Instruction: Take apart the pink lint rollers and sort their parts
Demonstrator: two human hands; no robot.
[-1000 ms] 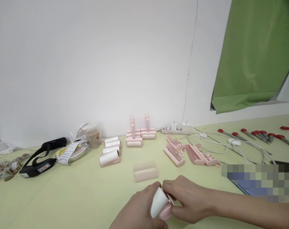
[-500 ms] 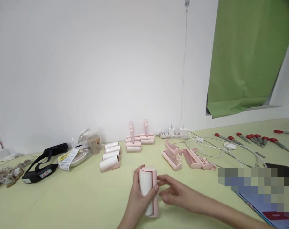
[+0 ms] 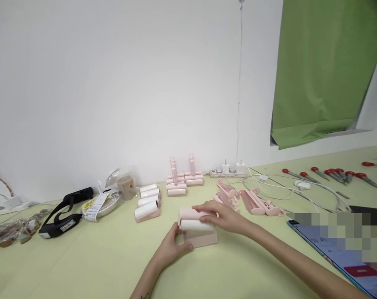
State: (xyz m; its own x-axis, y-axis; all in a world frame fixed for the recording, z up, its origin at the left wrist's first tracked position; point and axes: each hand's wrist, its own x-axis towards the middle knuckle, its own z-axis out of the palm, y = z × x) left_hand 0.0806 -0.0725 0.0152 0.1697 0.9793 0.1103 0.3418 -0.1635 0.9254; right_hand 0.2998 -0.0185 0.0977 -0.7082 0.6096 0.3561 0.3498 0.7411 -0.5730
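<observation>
A pink lint roller head (image 3: 198, 239) with a white paper roll lies sideways between my hands, just over or on the table. My left hand (image 3: 171, 249) grips its left end, with the thumb along the lower edge. From the right, my right hand (image 3: 221, 216) closes on the pink cover at the top, fingers over it. Several white sticky rolls (image 3: 147, 210) lie in a row behind on the left. Pink lint rollers (image 3: 177, 190) with upright handles stand further back. Loose pink roller parts (image 3: 252, 202) lie to the right, partly behind my right hand.
A power strip (image 3: 228, 173) with white plugs and cables sits against the wall. Red-handled tools (image 3: 334, 174) lie at the right. A tablet-like screen (image 3: 337, 257) is at the right front. A black strap (image 3: 64, 218), a bagged cup (image 3: 126, 187) and small jars (image 3: 17, 232) line the left.
The lint roller head has turned from upright to sideways. My right hand has moved from beside it onto its pink cover; my left hand has shifted to its left end.
</observation>
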